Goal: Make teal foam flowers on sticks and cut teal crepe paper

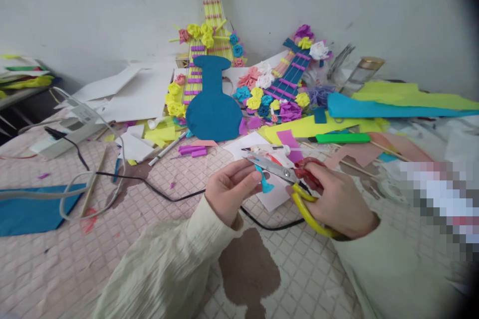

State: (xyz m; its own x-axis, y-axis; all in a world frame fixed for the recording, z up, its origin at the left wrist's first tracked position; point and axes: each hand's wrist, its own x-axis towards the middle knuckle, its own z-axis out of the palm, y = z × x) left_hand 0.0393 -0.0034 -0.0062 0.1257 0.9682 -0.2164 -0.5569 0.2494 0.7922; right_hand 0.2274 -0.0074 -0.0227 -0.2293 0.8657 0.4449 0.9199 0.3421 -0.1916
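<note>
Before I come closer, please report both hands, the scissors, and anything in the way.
Left hand pinching small blue piece. Right hand gripping scissors, blades close against it. Black cable passing beneath left hand, clear of blades.

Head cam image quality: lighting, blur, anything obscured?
Head view: soft, diffuse light on the wall; right-hand corners fall to black; a pixelated patch hides part of the right side; scissors readable, but fine detail on the blue strip in the left hand looks soft.
</note>
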